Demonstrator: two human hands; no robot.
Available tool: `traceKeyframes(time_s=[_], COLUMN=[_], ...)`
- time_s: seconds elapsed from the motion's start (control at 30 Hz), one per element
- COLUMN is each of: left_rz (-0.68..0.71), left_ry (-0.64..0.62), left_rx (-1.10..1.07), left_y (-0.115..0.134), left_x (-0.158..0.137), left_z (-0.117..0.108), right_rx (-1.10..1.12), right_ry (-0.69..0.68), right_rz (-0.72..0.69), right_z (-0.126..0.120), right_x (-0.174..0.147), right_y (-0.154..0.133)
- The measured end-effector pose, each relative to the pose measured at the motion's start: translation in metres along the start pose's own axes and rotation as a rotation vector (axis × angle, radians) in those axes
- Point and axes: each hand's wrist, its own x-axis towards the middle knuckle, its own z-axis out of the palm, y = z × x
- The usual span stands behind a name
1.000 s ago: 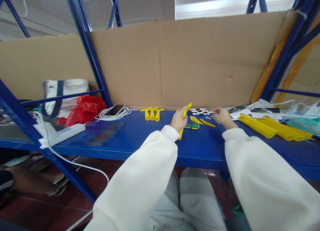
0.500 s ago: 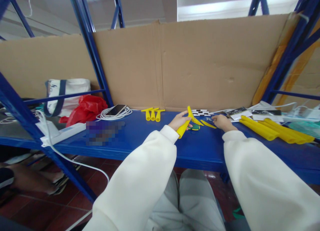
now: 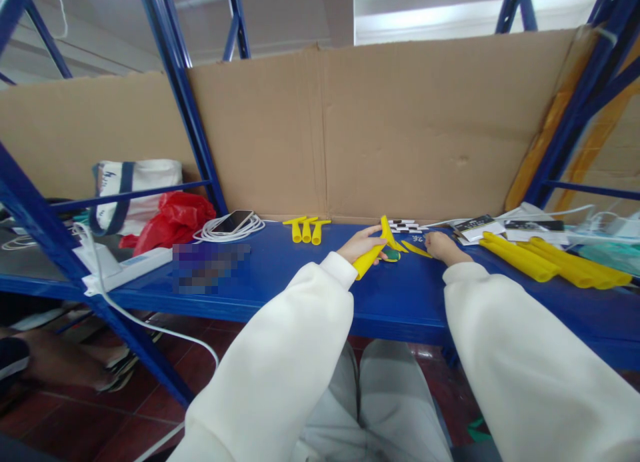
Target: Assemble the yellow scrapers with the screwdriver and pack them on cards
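Observation:
My left hand (image 3: 361,245) is closed round a yellow T-shaped piece with a hollow tube handle (image 3: 369,262), its crosspiece tilted up to the right. My right hand (image 3: 443,247) is low over the shelf, fingers drawn together; whether anything small is between them I cannot make out. Tiny white bits (image 3: 416,239) lie just left of its fingertips. Between the hands rest a thin yellow curved strip (image 3: 417,249) and a green oval object with a yellow edge (image 3: 391,256), partly hidden by my left hand. Black-and-white strips (image 3: 404,226) lie behind them.
Three yellow T-shaped pieces (image 3: 307,231) stand left of my hands. Thick yellow tubes (image 3: 520,257) lie at right, near printed packets (image 3: 477,229). A phone (image 3: 233,221) sits on a coiled white cable (image 3: 205,233). Cardboard (image 3: 400,129) walls the back of the blue shelf (image 3: 290,275).
My left hand has tipped the yellow T-shaped piece slightly to the right. My right hand has shifted a little, its fingers now drawn closer together.

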Motion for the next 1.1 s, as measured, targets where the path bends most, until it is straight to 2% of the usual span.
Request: traceKeyframes(time_s=[0.1,0.47,0.77,1.1], left_rz=[-0.002,-0.006,-0.003,-0.003], left_ry=[0.004,-0.002,-0.012,0.009], left_rx=[-0.002,-0.024,-0.030,-0.026], left_y=[0.001,0.001,0.003,0.002], left_x=[0.000,-0.001,-0.003,-0.003], left_z=[0.000,0.001,0.001,0.001], right_rx=[-0.102,-0.089,-0.039,0.098], right_ry=[-0.034,-0.013,-0.045,-0.070], right_rz=[0.022,0.028,0.029,0.056], right_z=[-0.001,-0.012,-0.020,-0.022], right_x=[0.000,-0.005,-0.009,-0.013], right_y=[-0.002,-0.015,-0.024,-0.011])
